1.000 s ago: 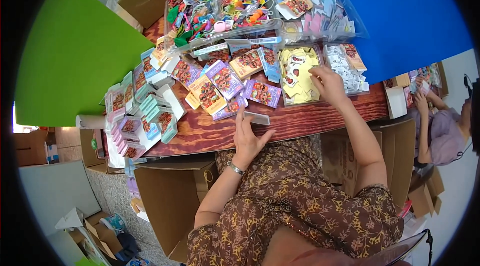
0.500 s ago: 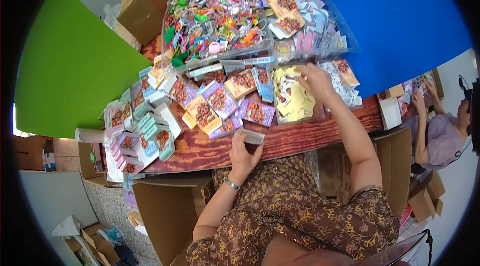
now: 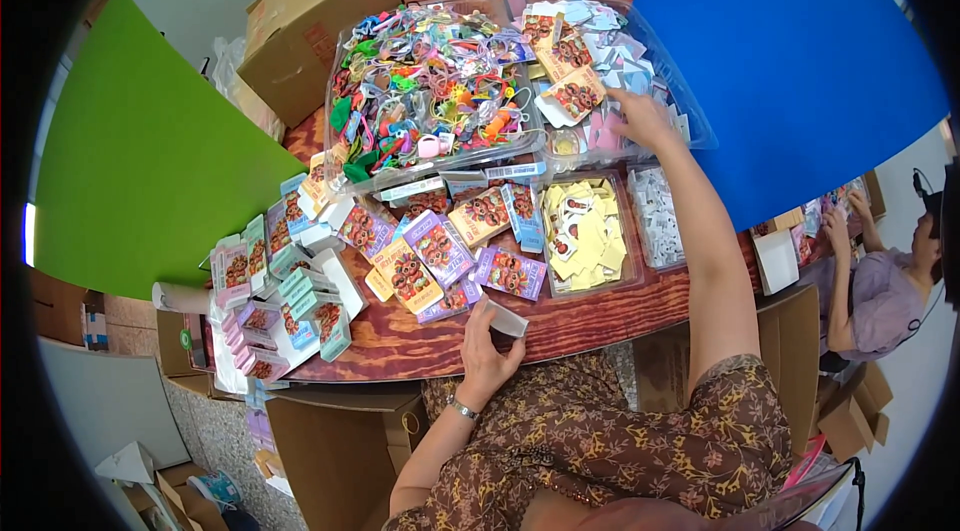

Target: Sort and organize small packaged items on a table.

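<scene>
At the left of the frame, small pastel boxes [image 3: 290, 301] are stacked on the wooden surface [image 3: 600, 316]. Just right of them, low in the middle, the left hand [image 3: 488, 356] has its fingers gripping a small grey box [image 3: 506, 319] near the surface's edge. Above it lie printed cards [image 3: 440, 246] and a clear bin of colourful hair clips [image 3: 430, 91]. At the upper right, the right hand [image 3: 645, 119] reaches into a tray of white and pink cards [image 3: 600, 126], fingers curled; whether they hold one, I cannot tell.
</scene>
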`<state>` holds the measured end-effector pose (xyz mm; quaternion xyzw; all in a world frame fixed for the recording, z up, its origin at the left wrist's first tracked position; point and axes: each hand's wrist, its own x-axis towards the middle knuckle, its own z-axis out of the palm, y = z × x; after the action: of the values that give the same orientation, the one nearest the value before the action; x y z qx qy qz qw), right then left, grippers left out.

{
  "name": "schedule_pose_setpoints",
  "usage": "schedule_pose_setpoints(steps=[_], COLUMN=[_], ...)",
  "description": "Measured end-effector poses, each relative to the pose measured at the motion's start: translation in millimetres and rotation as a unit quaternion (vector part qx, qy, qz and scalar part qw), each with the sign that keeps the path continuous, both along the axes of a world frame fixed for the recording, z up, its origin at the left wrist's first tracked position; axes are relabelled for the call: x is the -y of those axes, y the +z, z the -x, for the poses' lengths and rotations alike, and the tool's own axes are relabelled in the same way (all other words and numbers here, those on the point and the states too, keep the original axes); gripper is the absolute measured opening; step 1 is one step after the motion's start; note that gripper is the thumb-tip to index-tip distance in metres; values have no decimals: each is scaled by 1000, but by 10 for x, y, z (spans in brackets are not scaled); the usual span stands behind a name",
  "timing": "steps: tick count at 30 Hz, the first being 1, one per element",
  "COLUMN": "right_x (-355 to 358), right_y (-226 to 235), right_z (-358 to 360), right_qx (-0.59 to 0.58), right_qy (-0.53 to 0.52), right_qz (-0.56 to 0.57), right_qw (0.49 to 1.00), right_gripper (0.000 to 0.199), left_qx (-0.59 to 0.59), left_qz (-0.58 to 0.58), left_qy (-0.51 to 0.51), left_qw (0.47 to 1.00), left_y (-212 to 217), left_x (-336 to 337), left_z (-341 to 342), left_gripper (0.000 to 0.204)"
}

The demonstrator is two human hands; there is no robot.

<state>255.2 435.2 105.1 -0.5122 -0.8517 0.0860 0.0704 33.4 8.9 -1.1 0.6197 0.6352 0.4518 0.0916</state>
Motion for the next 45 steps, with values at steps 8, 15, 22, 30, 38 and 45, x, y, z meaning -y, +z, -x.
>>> schedule_pose_setpoints(steps=[8, 15, 22, 30, 38, 45], right_x=[-26, -152, -69, -147, -14, 279], right_y=[57, 311, 76, 299, 421, 293], right_z=[-66, 155, 118, 149, 44, 186], right_qx=[32, 245, 199, 229, -2, -184], right_qy=[122, 147, 267, 347, 251, 171], right_qz=[-122, 22, -146, -122, -143, -128], right_qw=[985, 958, 931, 901, 957, 959], right_gripper=[30, 14, 29, 12, 14, 29], left_qx=[-8, 2, -4, -1, -13, -10], left_qz=[22, 42, 43, 34, 35, 33], left_qy=[-21, -2, -22, -23, -19, -26], left_qw=[999, 999, 999, 999, 999, 999], left_y=[58, 28, 75, 63, 53, 54], left_x=[-86, -54, -88, -130, -135, -84], left_z=[23, 0, 5, -17, 9, -20], left_gripper=[75, 77, 79, 80, 81, 83])
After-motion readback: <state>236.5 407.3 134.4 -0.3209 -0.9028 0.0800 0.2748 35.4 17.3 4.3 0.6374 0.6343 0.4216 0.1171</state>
